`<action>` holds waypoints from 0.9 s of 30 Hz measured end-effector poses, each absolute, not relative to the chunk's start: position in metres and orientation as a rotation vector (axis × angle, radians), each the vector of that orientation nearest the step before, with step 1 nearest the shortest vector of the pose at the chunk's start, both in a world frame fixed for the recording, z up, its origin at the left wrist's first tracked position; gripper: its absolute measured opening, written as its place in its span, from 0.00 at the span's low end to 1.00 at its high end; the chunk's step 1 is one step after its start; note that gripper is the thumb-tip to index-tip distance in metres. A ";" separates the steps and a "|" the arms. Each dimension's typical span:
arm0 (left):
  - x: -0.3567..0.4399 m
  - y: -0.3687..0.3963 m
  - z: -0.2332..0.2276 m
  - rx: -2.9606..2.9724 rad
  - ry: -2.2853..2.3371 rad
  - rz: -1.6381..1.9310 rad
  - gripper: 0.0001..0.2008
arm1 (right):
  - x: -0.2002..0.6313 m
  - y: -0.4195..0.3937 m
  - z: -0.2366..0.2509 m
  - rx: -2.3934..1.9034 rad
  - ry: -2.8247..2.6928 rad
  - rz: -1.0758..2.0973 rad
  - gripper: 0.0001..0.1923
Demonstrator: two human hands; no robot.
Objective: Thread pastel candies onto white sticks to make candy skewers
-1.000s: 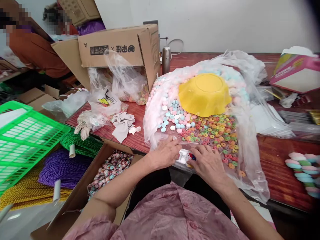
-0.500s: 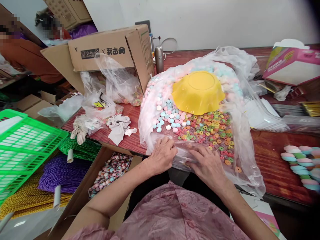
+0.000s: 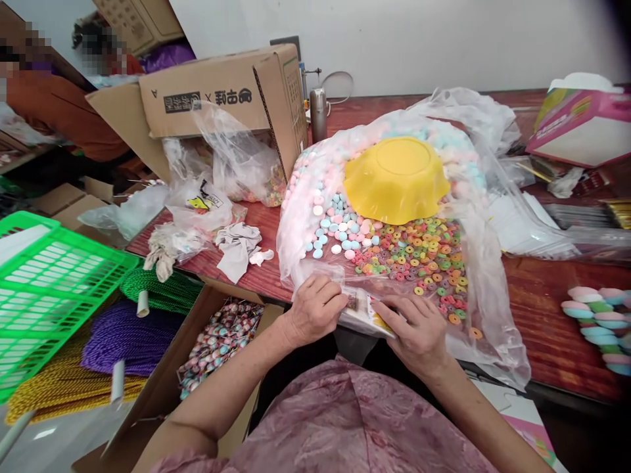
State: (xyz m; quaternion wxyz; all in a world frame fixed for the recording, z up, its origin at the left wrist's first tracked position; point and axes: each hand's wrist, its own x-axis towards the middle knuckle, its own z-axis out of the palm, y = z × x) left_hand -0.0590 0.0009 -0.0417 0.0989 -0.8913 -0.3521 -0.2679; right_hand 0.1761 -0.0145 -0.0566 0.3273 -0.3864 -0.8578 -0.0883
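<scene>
Left hand (image 3: 318, 307), right hand (image 3: 418, 328) pinch printed packet (image 3: 361, 307); long axis left-right, right end nearer body.

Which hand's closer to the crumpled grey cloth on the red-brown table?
Left. The left hand is right of the cloth and nearer the person; the right hand lies farther right, touching the white printed packet.

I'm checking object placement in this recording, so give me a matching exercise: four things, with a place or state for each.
Things:
1. Yellow bowl
2. Printed piece
3. Green basket
4. Metal cylinder

Places or states:
A. Upright beside a cardboard box
B. Between left hand and right hand
C. At the picture's left edge
D. Upside down

Pairs: 1-D, 2-B, 3-C, 4-A
</scene>
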 end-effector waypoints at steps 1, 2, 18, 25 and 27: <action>-0.059 0.002 -0.048 -2.615 -1.025 -0.766 0.09 | 0.177 -0.012 -0.057 -1.069 -2.249 -0.257 0.14; -0.058 0.004 -0.055 -2.601 -1.012 -0.731 0.09 | 0.178 -0.010 -0.059 -1.141 -2.240 -0.276 0.13; -0.033 -0.013 -0.042 -2.731 -1.286 -0.032 0.09 | 0.196 -0.034 -0.069 -1.296 -2.111 -0.195 0.05; -0.036 -0.013 -0.063 -2.651 -1.264 -0.267 0.09 | 0.188 -0.039 -0.075 -1.235 -2.135 -0.121 0.05; -0.034 -0.016 -0.061 -2.658 -1.317 -0.237 0.10 | 0.190 -0.040 -0.078 -1.239 -2.126 -0.132 0.05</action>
